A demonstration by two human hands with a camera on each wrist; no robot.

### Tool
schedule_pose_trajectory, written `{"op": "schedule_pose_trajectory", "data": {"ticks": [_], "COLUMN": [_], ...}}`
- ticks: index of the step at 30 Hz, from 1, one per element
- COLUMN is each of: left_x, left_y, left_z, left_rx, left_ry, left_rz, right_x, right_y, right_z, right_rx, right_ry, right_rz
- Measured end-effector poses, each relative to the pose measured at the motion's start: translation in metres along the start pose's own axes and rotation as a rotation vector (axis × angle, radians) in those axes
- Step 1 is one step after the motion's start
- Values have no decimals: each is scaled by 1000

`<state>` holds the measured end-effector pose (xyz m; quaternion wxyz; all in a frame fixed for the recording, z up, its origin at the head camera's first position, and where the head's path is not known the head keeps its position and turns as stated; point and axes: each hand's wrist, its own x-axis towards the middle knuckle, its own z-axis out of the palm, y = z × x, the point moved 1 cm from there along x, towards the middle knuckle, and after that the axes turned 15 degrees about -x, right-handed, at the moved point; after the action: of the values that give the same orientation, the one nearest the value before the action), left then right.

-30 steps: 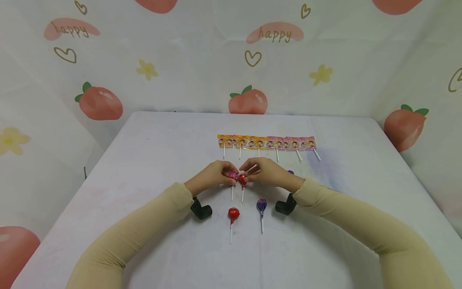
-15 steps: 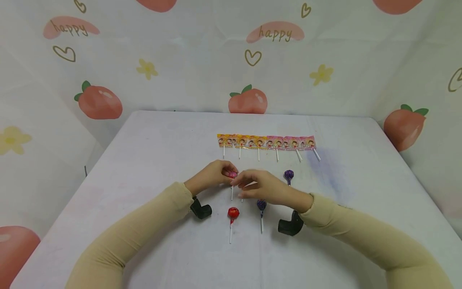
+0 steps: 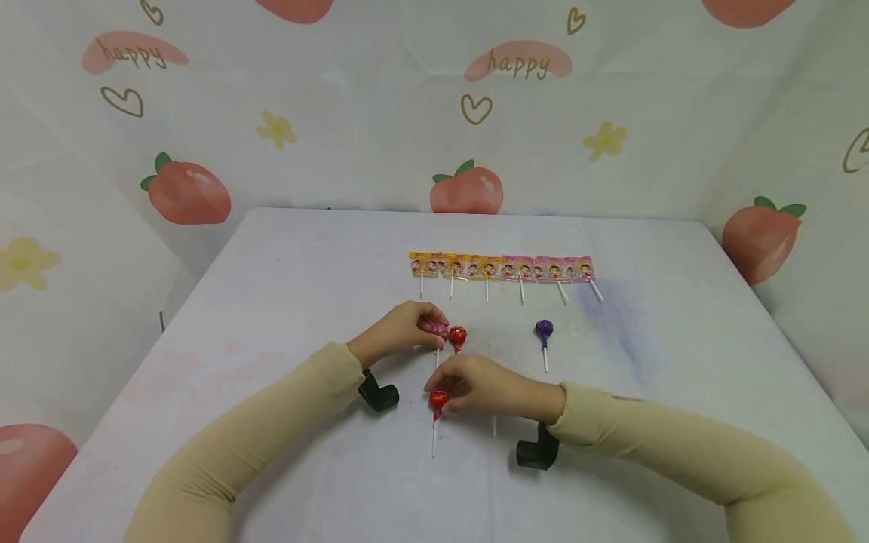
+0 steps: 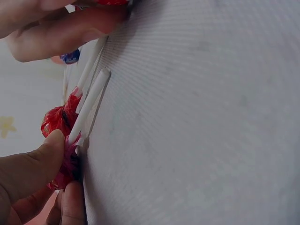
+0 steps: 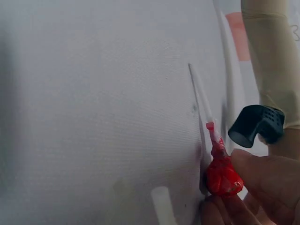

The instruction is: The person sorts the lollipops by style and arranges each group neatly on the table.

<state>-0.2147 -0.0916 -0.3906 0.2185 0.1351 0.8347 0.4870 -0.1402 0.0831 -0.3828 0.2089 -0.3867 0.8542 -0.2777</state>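
My left hand (image 3: 400,328) pinches the wrapped head of a pink lollipop (image 4: 69,161) between thumb and fingers; its white stick lies toward me. Right beside it rests a red lollipop (image 3: 458,335), its stick partly behind my right hand. Nearer to me, my right hand (image 3: 485,386) has thumb and fingers around the head of another red lollipop (image 5: 224,176), which lies on the table with its stick pointing toward me. A purple lollipop is hidden under the right hand except for its white stick (image 3: 494,426).
Another purple lollipop (image 3: 544,329) lies to the right on the white table (image 3: 326,264). Farther back, several lollipops in yellow and pink packets (image 3: 487,267) form a row. Black wrist cameras (image 3: 539,450) hang below both wrists.
My right hand has let go of the red lollipop beside the pink one, drawn back toward me and taken the head of the nearer red lollipop. The left hand has stayed in place.
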Motion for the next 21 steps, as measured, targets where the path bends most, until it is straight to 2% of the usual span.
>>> {"op": "schedule_pose_trajectory", "data": {"ticks": [7,12,15,18,21], "left_x": [-1,0,0,-1,-1], "left_y": [0,-2,-1,0,0], "left_z": [0,0,0,0,-1], "left_rx": [-8,-20,-13,0,-7], "left_ry": [3,5,3,-4,-9], "left_rz": [2,-6,-9,1,12], "right_x": [3,4,0,-5,-11], "right_y": [-4,-2,-3,-4,-5], "right_z": [2,2,-3,-15,-33], "right_rx": [-111,-122,-92,-50,-24], "right_ry": [6,3,10,65,155], "right_rz": [19,38,50,40,42]}}
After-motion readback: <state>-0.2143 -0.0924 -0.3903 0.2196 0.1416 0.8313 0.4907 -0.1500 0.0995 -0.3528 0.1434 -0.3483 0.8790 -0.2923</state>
